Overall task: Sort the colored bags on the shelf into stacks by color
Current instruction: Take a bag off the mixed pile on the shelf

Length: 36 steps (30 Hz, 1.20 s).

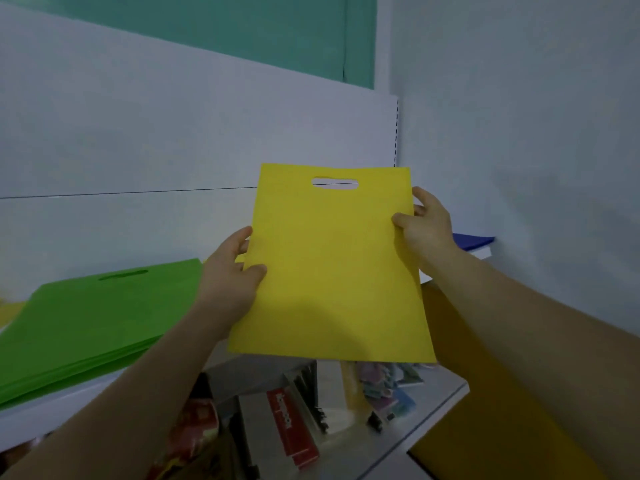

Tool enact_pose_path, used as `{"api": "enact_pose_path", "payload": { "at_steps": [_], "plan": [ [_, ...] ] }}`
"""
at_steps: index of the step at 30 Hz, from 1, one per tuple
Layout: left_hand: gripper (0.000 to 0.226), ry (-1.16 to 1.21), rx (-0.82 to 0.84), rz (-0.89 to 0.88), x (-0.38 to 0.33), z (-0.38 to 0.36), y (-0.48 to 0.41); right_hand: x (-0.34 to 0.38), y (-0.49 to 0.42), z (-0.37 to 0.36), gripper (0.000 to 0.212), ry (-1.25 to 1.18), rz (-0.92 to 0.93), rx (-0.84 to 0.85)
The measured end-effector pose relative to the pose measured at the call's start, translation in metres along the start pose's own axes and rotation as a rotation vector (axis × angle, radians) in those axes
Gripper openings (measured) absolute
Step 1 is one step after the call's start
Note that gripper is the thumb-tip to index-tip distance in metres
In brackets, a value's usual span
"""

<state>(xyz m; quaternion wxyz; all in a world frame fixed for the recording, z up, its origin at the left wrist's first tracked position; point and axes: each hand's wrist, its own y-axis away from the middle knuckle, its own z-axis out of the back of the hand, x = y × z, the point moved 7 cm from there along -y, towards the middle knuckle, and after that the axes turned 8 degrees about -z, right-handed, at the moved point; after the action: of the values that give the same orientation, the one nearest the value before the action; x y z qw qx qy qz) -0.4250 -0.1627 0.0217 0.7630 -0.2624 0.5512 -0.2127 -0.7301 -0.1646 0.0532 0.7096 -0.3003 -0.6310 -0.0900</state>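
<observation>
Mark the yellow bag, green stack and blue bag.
yellow bag (329, 271): head view, middle of front face.
green stack (86, 317): head view, top bag's face.
blue bag (474, 241): head view, its visible top surface.

The left hand (228, 289) and right hand (426, 230) are bare, as are both forearms (138, 386).

Yellow bag (332, 268), green stack (93, 323), blue bag (472, 241)
</observation>
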Motion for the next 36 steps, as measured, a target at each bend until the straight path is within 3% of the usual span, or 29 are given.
{"api": "enact_pose_path", "payload": {
  "at_steps": [15, 22, 28, 31, 36],
  "plan": [
    [0.055, -0.169, -0.070, 0.122, 0.062, 0.017, -0.064, -0.033, -0.102, -0.122, 0.061, 0.148, 0.005, 0.172],
    [0.064, -0.378, -0.029, 0.222, 0.072, 0.015, -0.066, -0.047, -0.139, -0.166, 0.060, 0.238, 0.039, 0.304],
    [0.059, -0.575, 0.080, 0.341, 0.077, -0.002, -0.065, -0.072, -0.167, -0.192, 0.051, 0.309, 0.072, 0.418],
    [0.057, -0.681, 0.142, 0.425, 0.085, -0.008, -0.061, -0.088, -0.172, -0.207, 0.049, 0.388, 0.069, 0.523],
    [0.061, -0.843, 0.254, 0.521, 0.090, -0.020, -0.048, -0.114, -0.160, -0.224, 0.066, 0.709, 0.139, 0.797]
  ]
}}
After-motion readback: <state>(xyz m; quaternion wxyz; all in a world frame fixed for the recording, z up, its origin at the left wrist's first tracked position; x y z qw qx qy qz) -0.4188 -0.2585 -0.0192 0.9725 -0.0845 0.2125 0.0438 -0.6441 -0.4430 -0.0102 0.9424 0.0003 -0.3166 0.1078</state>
